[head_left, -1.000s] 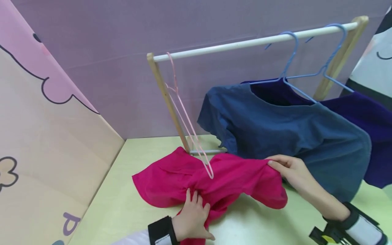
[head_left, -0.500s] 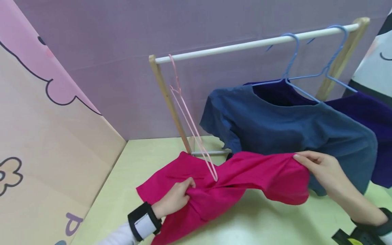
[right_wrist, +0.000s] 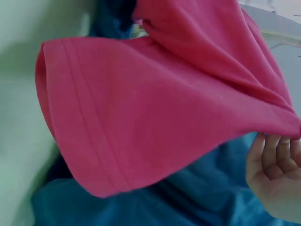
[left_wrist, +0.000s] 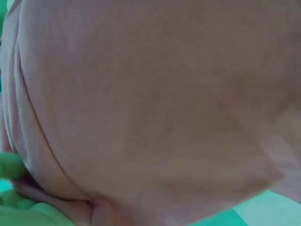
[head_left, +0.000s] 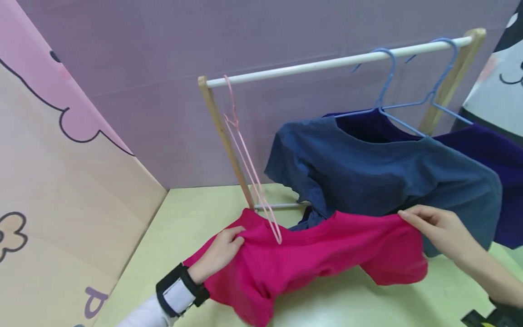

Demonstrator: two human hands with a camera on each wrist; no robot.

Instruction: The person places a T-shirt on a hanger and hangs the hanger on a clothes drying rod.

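Note:
A bright pink short-sleeved shirt (head_left: pixel 314 252) is stretched between both hands above the table, its lower part drooping. My left hand (head_left: pixel 219 252) pinches its upper edge on the left. My right hand (head_left: pixel 439 230) pinches the cloth at the right shoulder, with a sleeve (right_wrist: pixel 117 117) hanging below in the right wrist view. A bare pink hanger (head_left: pixel 254 177) hangs from the rack's left end, and its lower tip overlaps the shirt in the head view. Cloth (left_wrist: pixel 141 103) fills most of the left wrist view, where the colours look off.
A clothes rack with a white bar (head_left: pixel 327 65) and wooden posts stands at the back. From blue hangers on it hang a grey-blue shirt (head_left: pixel 367 172) and a dark purple shirt (head_left: pixel 506 181). A printed panel (head_left: pixel 81 204) borders the pale green table (head_left: pixel 192 204) on the left.
My left hand has gone from lying with spread fingers on the pink shirt to pinching its upper left edge. My right hand has moved right with its corner, pulling the shirt wider.

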